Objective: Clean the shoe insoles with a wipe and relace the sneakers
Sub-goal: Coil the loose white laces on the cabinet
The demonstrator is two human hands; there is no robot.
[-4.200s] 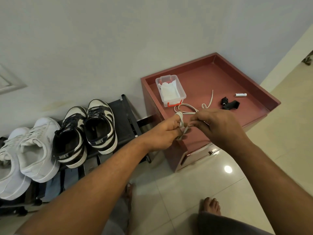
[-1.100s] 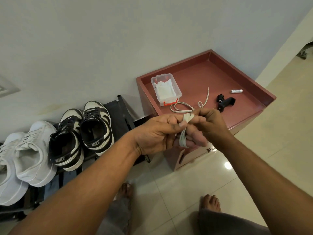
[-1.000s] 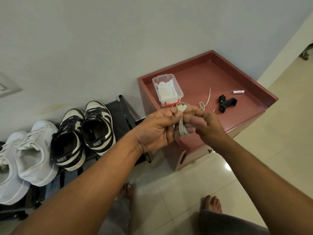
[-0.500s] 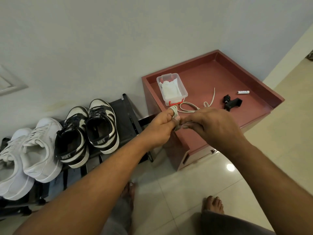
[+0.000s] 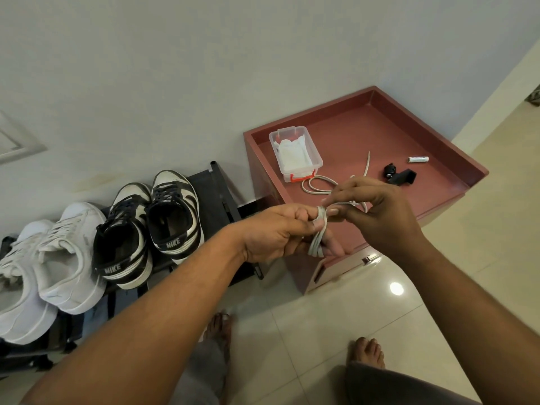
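1. Head view: your left hand (image 5: 277,232) is curled, with thumb and forefinger pinching the top of a folded bundle of white shoelace (image 5: 318,238).
2. The bundle's long axis runs near vertical in frame, slightly tilted. Its folded loops point down toward the floor, below your fingers.
3. Your right hand (image 5: 380,211) sits just right of the left, fingers curled, fingertips pinching a single strand of the same lace. That strand runs roughly level between the two hands.
4. Both hands are in front of the near edge of the red cabinet top (image 5: 380,133).
5. The rest of the lace lies on the cabinet top in a flat loop just beside the clear plastic box (image 5: 301,172). Its free tip points away from you, toward the wall.
6. The box holds white wipes (image 5: 292,154), and its red latch faces you.
7. A black clip (image 5: 401,178) and a small white tube (image 5: 418,159) lie right of the lace, apart from it.
8. The shoe rack (image 5: 213,197) stands left of the cabinet. On it are the black-and-white sneakers (image 5: 175,217), toes to the wall, heels toward you, black laces in.
9. The white sneakers (image 5: 73,249) sit left of them on the same heading.
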